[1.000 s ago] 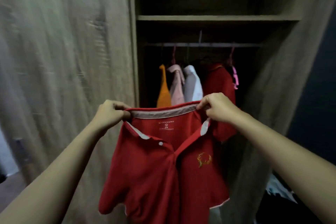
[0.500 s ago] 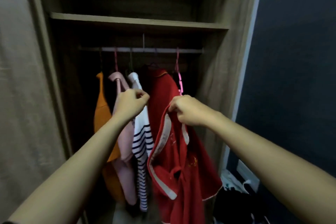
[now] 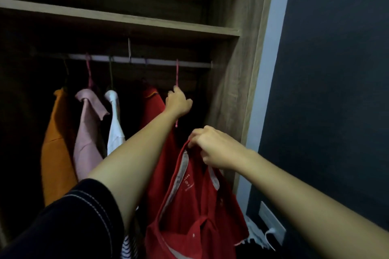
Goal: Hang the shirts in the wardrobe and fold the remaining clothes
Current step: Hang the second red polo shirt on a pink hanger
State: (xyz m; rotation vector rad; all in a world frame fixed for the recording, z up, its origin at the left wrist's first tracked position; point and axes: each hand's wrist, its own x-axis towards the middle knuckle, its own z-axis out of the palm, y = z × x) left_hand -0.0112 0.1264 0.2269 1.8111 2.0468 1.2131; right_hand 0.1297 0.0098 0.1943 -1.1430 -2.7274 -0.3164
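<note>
Right grip (image 3: 216, 150) pinches the red shirt (image 3: 189, 206) at its collar — cloth hanging below; left grip (image 3: 179, 104) clasps the pink hanger (image 3: 177, 73).

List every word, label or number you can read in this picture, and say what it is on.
"ANO": the end of a word printed sideways inside the neck of the held red shirt; its start is unclear.
Small print beside it: too small to read.
Nothing else shows any text.
</note>
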